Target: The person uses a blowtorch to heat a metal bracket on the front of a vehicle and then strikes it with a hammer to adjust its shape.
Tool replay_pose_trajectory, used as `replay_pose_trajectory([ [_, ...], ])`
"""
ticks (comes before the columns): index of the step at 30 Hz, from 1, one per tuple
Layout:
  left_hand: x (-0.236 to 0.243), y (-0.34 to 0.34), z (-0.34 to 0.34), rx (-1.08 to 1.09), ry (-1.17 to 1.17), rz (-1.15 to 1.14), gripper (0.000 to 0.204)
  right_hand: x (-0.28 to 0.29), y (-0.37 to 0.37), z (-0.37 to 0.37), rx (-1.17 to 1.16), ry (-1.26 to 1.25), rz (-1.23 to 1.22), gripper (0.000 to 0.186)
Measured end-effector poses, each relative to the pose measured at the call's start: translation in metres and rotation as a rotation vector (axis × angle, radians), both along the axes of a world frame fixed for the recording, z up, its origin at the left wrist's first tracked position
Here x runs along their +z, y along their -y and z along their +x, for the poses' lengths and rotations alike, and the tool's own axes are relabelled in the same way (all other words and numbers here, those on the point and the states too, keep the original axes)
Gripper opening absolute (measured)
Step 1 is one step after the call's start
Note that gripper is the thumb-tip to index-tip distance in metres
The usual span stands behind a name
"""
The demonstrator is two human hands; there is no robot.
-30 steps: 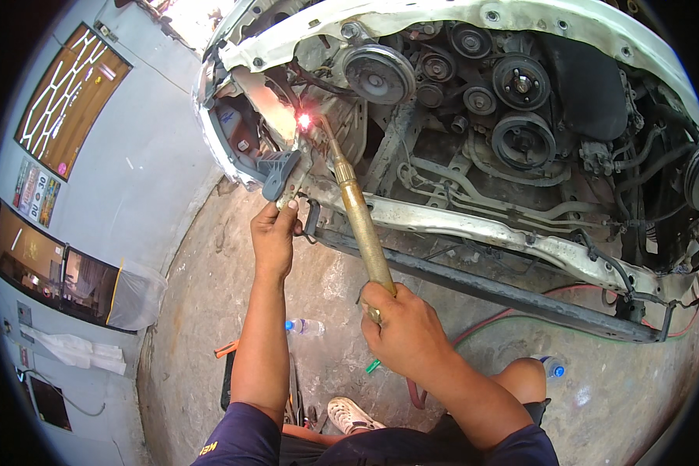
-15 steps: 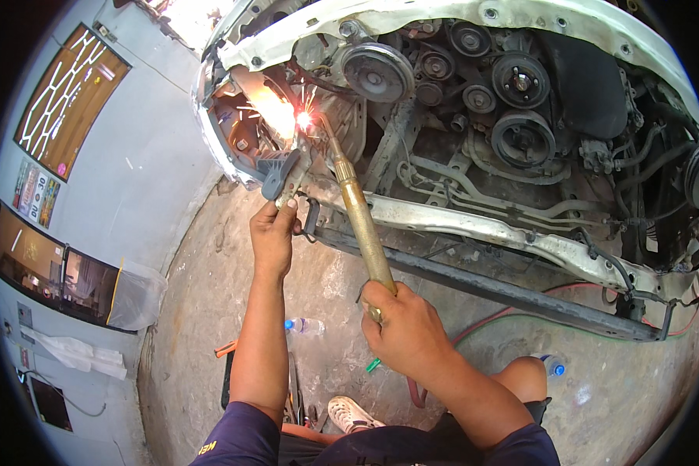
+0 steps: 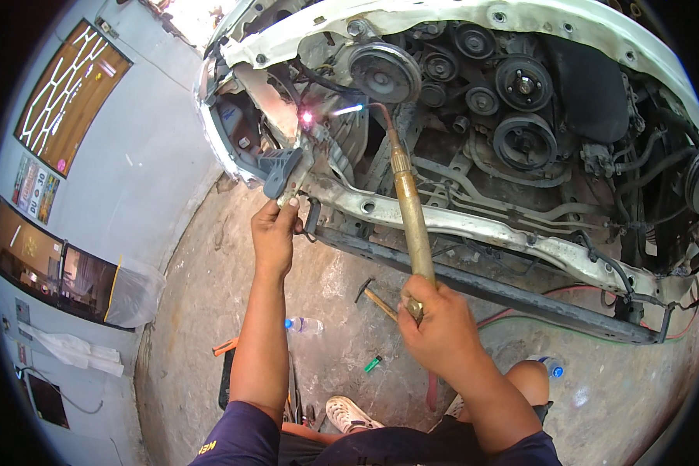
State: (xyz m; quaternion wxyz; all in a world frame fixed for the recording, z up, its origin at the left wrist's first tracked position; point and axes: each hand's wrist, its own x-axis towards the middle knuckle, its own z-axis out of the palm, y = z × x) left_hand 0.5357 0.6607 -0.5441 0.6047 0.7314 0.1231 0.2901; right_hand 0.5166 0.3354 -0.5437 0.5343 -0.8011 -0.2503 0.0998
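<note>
My right hand (image 3: 443,330) is wrapped round the brass handle of a gas welding torch (image 3: 414,221). From its bent copper tip a small bluish-white flame points left, apart from a glowing pink-red spot (image 3: 307,117) on the car's front body metal. My left hand (image 3: 273,237) pinches the lower end of a thin metal strip (image 3: 297,185), whose upper end lies below the glowing spot. Just above my left fingers, a dark grey plastic bracket (image 3: 283,172) partly hides the strip and the metal behind.
The stripped car front has a pale crossbar (image 3: 458,221), a dark lower bar (image 3: 489,286) and engine pulleys (image 3: 524,81). On the concrete floor lie a hammer (image 3: 379,303), a green lighter (image 3: 373,363), water bottles (image 3: 309,326) and red and green hoses (image 3: 520,312).
The torch has moved right, off the metal. The bright sparks and orange flare have gone, leaving a glowing spot. My left hand stays almost in place; the hammer has come into sight.
</note>
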Motion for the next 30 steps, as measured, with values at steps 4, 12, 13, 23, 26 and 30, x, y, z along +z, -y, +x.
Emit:
replay_pose_trajectory([
  [4, 0.001, 0.000, 0.000, 0.010, -0.007, 0.011, 0.024, -0.008, -0.002, -0.004, 0.047, -0.002, 0.018, 0.020],
  [12, 0.005, 0.007, 0.001, 0.028, -0.008, 0.005, 0.015, -0.005, -0.007, -0.012, 0.121, -0.027, -0.003, 0.021],
  [13, 0.005, 0.006, 0.000, 0.026, -0.007, 0.007, 0.015, -0.004, -0.008, -0.013, 0.131, -0.038, -0.010, 0.021],
  [23, 0.004, 0.004, -0.001, 0.021, -0.003, 0.003, 0.014, -0.007, -0.010, -0.013, 0.146, -0.026, 0.005, 0.020],
  [26, 0.003, 0.006, 0.001, 0.039, 0.014, -0.007, 0.016, -0.011, -0.011, -0.012, 0.146, -0.016, 0.027, 0.020],
  [30, 0.004, 0.008, 0.001, 0.041, 0.016, -0.038, 0.015, -0.012, -0.012, -0.013, 0.155, -0.023, 0.034, 0.019],
])
